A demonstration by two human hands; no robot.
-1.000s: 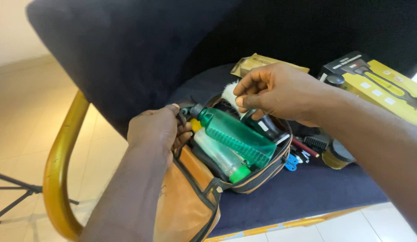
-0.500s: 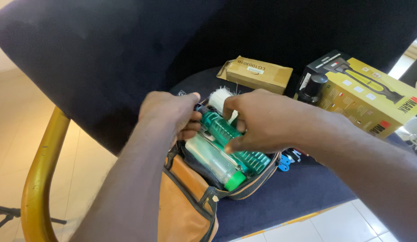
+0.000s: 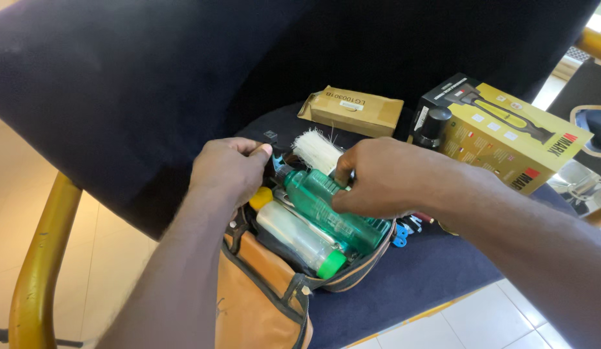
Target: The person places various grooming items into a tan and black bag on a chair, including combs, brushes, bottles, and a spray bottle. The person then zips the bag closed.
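Note:
An open tan and black bag (image 3: 261, 304) lies on a dark blue chair seat (image 3: 417, 274). Inside it are a green ribbed bottle (image 3: 323, 203), a clear bottle with a green cap (image 3: 300, 239), a small yellow item (image 3: 261, 197) and a white bristle brush (image 3: 316, 150). My left hand (image 3: 229, 171) grips the bag's far rim, fingers curled. My right hand (image 3: 384, 178) presses down on the green bottle, its fingers closed around the bottle's upper part.
A small brown carton (image 3: 352, 111) and a yellow and black box (image 3: 507, 136) sit at the back of the seat, with a black cap-topped bottle (image 3: 435, 126) between them. Small blue and red items (image 3: 404, 229) lie beside the bag. The gold chair arm (image 3: 38, 271) curves at left.
My right hand has come down from above the bag onto the green bottle. My left hand stays on the bag's rim. The view has shifted a little to the right.

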